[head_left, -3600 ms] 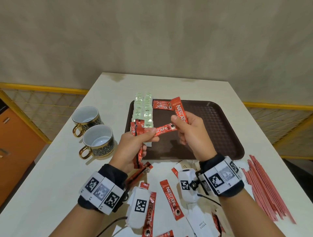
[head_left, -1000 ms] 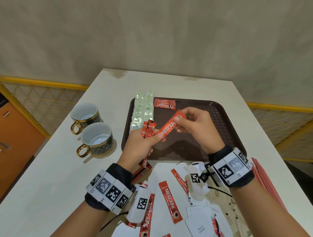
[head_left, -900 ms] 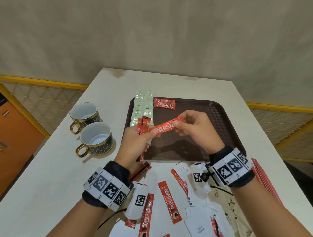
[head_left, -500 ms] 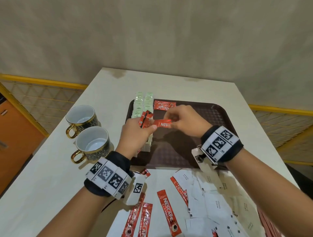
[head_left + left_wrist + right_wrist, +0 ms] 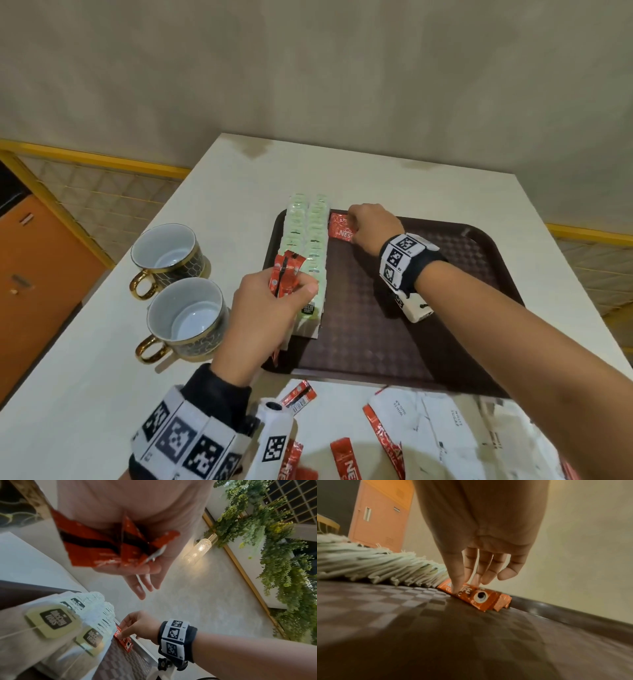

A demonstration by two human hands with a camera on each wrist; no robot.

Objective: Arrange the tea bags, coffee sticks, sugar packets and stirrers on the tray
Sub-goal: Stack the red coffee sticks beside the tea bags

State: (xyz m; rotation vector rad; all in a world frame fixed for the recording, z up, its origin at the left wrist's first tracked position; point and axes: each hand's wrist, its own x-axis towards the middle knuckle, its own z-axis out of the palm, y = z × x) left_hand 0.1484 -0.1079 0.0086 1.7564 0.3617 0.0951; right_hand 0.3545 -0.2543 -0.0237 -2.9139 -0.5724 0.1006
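A dark brown tray lies on the white table. Two rows of green tea bags run along its left side. My right hand is at the tray's far left corner. Its thumb and forefinger pinch a red coffee stick that lies flat against another stick beside the tea bags. My left hand hovers over the near end of the tea bag rows. It grips a bundle of several red coffee sticks, also seen from below as the bundle.
Two gold-handled cups stand on the table left of the tray. Loose coffee sticks and white sugar packets lie scattered between the tray and the table's near edge.
My right hand pulled one coffee stick from the left hand's bundle and carried it to the tray's far left corner, setting it down beside the stick that lay there. The left hand kept its bundle.
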